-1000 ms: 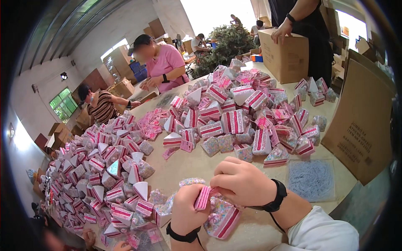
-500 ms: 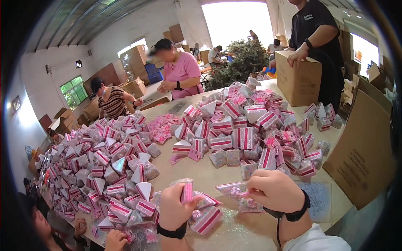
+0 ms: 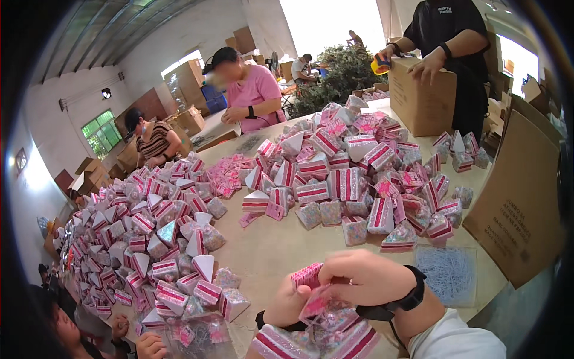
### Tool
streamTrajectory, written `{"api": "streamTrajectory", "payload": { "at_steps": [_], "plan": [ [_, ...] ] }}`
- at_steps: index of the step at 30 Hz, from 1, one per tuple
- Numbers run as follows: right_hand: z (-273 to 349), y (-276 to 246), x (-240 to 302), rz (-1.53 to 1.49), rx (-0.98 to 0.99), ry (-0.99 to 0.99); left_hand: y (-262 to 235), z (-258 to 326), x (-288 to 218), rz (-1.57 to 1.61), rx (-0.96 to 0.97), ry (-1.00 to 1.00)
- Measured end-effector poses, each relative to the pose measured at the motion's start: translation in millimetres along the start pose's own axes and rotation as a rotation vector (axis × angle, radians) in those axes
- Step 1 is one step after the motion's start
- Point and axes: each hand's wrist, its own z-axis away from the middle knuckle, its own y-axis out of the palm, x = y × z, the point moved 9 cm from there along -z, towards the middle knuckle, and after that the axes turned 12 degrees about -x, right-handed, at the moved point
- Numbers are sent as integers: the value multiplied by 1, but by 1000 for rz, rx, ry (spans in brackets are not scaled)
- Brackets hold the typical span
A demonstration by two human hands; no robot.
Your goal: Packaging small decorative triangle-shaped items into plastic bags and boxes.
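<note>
A warehouse-like room with white walls and a dark corrugated roof. A green-framed window sits in the left wall; bright daylight floods a wide doorway at the back. Brown cardboard boxes are stacked along the walls beyond the tan table.

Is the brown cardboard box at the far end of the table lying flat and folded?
No, the cardboard box stands assembled, with a person's hand on top.

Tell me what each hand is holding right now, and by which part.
Both hands share one small pink striped box: the left hand pinches its lower edge, and the right hand closes over its right end from above.
</note>
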Motion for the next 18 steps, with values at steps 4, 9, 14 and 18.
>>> {"api": "streamTrajectory", "payload": {
  "at_steps": [4, 9, 14, 18],
  "plan": [
    [2, -11, 1, 145, -146, -37, 4, -2, 13, 162, 83, -80],
    [4, -17, 5, 252, -233, -90, 4, -1, 6, 36, 106, -22],
    [3, -11, 2, 233, -198, -101, -6, 0, 15, -55, 122, -36],
    [3, -6, 1, 165, -170, -123, -8, 3, 11, -141, 151, -9]
  ]
}}
